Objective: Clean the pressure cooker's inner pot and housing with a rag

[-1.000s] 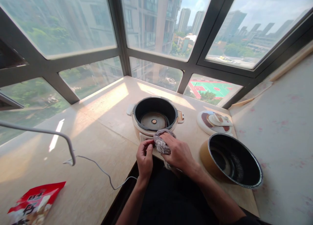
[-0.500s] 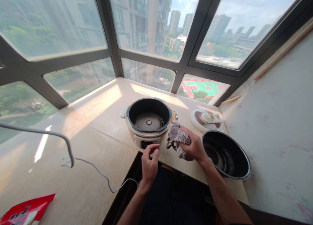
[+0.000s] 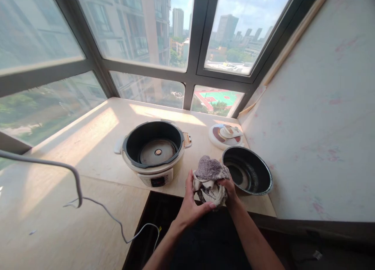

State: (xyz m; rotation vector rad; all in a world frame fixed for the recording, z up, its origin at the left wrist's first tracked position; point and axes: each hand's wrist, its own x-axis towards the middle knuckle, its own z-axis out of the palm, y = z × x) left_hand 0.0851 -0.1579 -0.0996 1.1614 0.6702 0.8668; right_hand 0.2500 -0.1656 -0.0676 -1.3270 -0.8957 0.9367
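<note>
A bunched purple-grey and white cloth (image 3: 211, 170) is between my two hands, just off the counter's front edge. My right hand (image 3: 231, 190) grips it from the right, with the fingers partly hidden in the folds. Cupped against its left and lower side, my left hand (image 3: 191, 201) has its thumb pressed on the fabric. To the left stands an electric pressure cooker (image 3: 156, 172) without its lid, its dark inside and round metal base showing. The black inner pot (image 3: 249, 170) sits right beside my right hand. Behind that pot lies the white and brown lid (image 3: 225, 135).
A grey cord (image 3: 70, 166) hangs in from the left, and a thin cable (image 3: 117, 221) runs over the counter (image 3: 96, 192) and its front edge. Windows (image 3: 152, 86) border the back; a papered wall (image 3: 307, 125) stands at the right.
My left hand has moved right onto the cloth, which both hands now hold. The view has turned to the right, and the red packet at lower left is out of sight.
</note>
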